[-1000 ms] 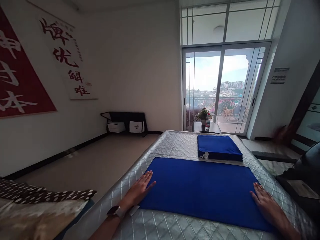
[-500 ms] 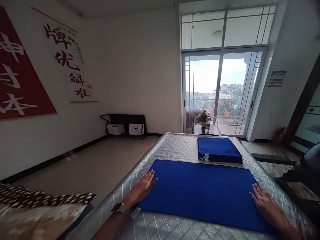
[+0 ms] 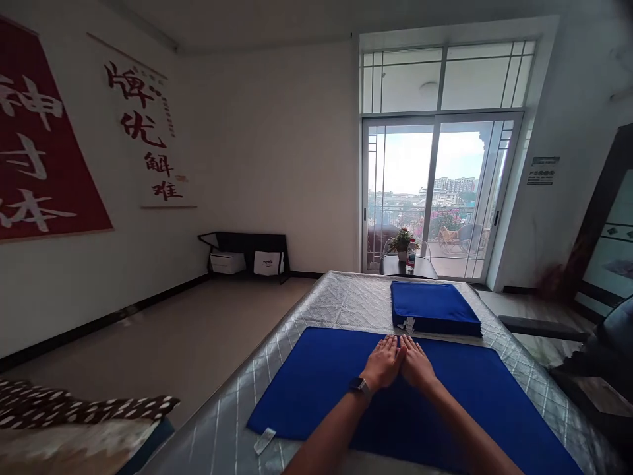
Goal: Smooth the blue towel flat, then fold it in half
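A blue cloth (image 3: 306,376) lies spread out flat on the silver quilted table cover (image 3: 232,402), with a white tag (image 3: 264,441) sticking out at its near left corner. My left hand (image 3: 383,361), with a watch on the wrist, rests palm down near the middle of the cloth's far edge. Beside it, my right hand (image 3: 416,361) lies flat too, the two hands touching at the thumbs. Both have their fingers stretched forward and hold nothing. Just beyond the hands sits a stack of folded blue cloths (image 3: 435,307) with white tags at its near left corner.
Past the far end of the table stands a small dark table (image 3: 390,265) with a potted plant (image 3: 402,244) and a bottle (image 3: 411,256). Patterned fabric (image 3: 84,429) is at the lower left. A black rack (image 3: 247,241) stands by the wall; a dark chair (image 3: 608,349) is at right.
Both hands have moved inward from the cloth's left and right sides to meet near the middle of its far edge. The view has tilted slightly upward.
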Motion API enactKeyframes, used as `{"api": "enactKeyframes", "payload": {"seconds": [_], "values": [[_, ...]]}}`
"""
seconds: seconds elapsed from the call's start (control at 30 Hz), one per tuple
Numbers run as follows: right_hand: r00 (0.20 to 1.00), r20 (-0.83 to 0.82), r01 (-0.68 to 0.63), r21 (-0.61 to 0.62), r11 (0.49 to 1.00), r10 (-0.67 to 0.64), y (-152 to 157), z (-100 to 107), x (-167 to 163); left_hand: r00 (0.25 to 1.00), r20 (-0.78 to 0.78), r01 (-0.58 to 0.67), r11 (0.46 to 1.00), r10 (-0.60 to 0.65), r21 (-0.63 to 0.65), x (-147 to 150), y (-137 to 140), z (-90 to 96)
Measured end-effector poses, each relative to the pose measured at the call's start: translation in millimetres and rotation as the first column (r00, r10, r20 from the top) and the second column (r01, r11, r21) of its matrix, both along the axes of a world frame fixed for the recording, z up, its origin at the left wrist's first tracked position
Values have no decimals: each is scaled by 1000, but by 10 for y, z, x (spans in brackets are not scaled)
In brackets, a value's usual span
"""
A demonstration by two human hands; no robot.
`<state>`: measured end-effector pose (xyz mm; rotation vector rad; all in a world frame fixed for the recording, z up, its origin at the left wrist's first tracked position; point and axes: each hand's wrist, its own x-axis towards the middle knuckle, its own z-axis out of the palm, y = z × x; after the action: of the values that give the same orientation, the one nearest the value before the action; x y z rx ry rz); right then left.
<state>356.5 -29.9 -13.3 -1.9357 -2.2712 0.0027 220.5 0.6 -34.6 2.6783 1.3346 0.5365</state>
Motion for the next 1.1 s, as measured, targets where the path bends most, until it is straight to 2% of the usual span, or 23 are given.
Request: {"api": "enactKeyframes", "payload": {"seconds": [0.17,0.37,0.73,0.8,0.9,1.1], "values": [[999,-10,41,-15,999,-41,227,-150,-14,999,-24,-40,999,39,-28,5,223,-90],[998,-45,33,40,999,-32,283,-401,6,998,-38,-47,999,48,10,5,267,-243],[997,-45,69,-22,997,-69,294,-382,78,996,-80,-49,999,49,-1,-24,251,-194],[993,-34,115,-26,993,-116,248,-353,213,994,-89,-59,998,58,-14,-116,262,-187],[976,-20,216,-34,976,-217,142,-311,595,988,-100,-119,993,115,-28,-408,322,-188],[912,-12,409,-40,912,-410,-35,-324,1623,954,-112,-284,958,279,-28,-1383,529,-229]]}}
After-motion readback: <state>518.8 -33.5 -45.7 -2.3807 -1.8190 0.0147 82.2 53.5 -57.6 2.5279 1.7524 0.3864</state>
